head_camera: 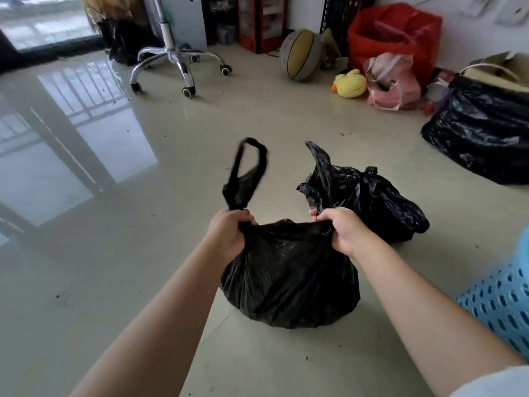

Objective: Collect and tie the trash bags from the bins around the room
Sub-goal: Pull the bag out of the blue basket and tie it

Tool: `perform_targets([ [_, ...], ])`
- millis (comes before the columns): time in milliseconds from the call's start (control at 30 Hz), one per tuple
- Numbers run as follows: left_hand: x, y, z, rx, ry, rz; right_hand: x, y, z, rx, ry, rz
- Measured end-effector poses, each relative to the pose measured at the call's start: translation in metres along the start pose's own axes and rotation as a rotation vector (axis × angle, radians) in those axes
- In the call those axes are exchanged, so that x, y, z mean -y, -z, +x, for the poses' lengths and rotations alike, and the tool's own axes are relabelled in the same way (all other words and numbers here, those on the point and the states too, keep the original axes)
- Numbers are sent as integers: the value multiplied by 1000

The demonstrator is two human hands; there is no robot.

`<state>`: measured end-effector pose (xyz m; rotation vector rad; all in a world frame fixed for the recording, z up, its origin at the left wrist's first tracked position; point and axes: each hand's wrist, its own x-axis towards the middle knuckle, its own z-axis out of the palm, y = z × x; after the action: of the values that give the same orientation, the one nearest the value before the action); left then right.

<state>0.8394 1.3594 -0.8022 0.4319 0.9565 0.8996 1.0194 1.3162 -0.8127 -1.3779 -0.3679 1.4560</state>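
A full black trash bag (289, 279) sits on the tiled floor in front of me. My left hand (229, 233) grips its left handle, whose loop (247, 173) sticks up above the fist. Gripping the right handle is my right hand (342, 229), with that strip (320, 167) pointing upward. The bag's mouth is pulled taut between both fists. Just behind, to the right, lies a second black trash bag (380, 202) with a knotted top.
A blue perforated bin (503, 299) stands at the right edge. A large black bag (483, 127) lies far right. Along the wall sit a pink bag (392, 81), red bag (395, 32), yellow duck toy (349, 83) and basketball (300, 54). A chair base (177, 64) stands at the back.
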Motion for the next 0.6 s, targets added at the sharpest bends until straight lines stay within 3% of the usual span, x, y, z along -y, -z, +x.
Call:
perform_targets([
  [133, -2, 6, -2, 13, -60, 33, 1, -11, 9, 59, 159, -22],
  [300, -13, 5, -10, 131, -82, -287, 11, -28, 2, 216, 187, 410],
  [400, -10, 3, -12, 125, -15, -479, 5, -35, -6, 261, 150, 410],
  [467, -2, 1, -9, 21, 77, -340, 2, -32, -6, 271, 78, 290],
  [600, 8, -1, -2, -185, 182, 205, -2, -24, -3, 255, -36, 90],
])
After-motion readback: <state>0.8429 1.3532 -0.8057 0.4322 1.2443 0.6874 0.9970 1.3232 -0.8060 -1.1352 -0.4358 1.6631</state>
